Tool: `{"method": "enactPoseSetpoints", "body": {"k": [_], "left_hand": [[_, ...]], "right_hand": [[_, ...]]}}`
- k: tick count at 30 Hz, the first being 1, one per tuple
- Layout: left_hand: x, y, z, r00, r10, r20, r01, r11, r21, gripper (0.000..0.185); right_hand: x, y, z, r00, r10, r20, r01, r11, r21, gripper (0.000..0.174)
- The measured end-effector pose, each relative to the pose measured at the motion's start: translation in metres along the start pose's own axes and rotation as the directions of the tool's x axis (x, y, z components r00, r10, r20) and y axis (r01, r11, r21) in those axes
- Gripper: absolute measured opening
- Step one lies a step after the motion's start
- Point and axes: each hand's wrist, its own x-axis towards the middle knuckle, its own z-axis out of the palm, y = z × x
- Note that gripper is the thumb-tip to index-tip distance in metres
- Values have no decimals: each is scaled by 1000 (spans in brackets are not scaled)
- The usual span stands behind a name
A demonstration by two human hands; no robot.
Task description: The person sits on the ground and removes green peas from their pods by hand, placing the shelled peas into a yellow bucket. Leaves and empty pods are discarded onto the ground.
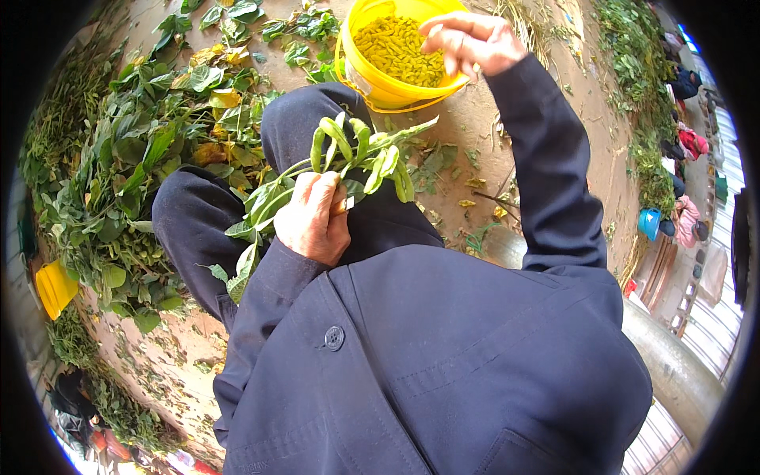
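Note:
My left hand [317, 217] grips a soybean stem [282, 178] above my bent knees. Plump green pods [356, 142] cluster at the far end of the stem, and leaves trail from the near side of the fist. A small orange and white piece [342, 206] shows at the fingers; what it is, I cannot tell. Over the right rim of a yellow plastic bucket [409, 98] hangs my right hand [475, 41], its fingers apart and nothing visible in them. Loose picked pods [395, 50] lie inside the bucket.
Soybean plants [130, 172] are heaped left of my knees. A second yellow container [56, 289] stands beyond them. A metal pipe [671, 362] runs behind my right side. Other people [689, 219] are at the far right, near a blue bucket [649, 223] and another plant heap [638, 71].

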Motion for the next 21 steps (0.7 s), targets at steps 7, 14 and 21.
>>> {"method": "enactPoseSetpoints", "body": {"k": [7, 14, 21], "left_hand": [[2, 3, 0, 1000, 2, 21, -1, 1000, -23, 25], [5, 9, -20, 981, -176, 82, 192, 944, -268, 16], [31, -9, -25, 953, -278, -119, 254, 949, -184, 20]], "right_hand": [[-42, -50, 90, 954, -181, 239, 226, 959, -174, 27], [-41, -28, 111, 945, -325, 47, 328, 928, -177, 4], [-37, -23, 113, 974, -225, 42, 214, 829, -517, 14]]}}
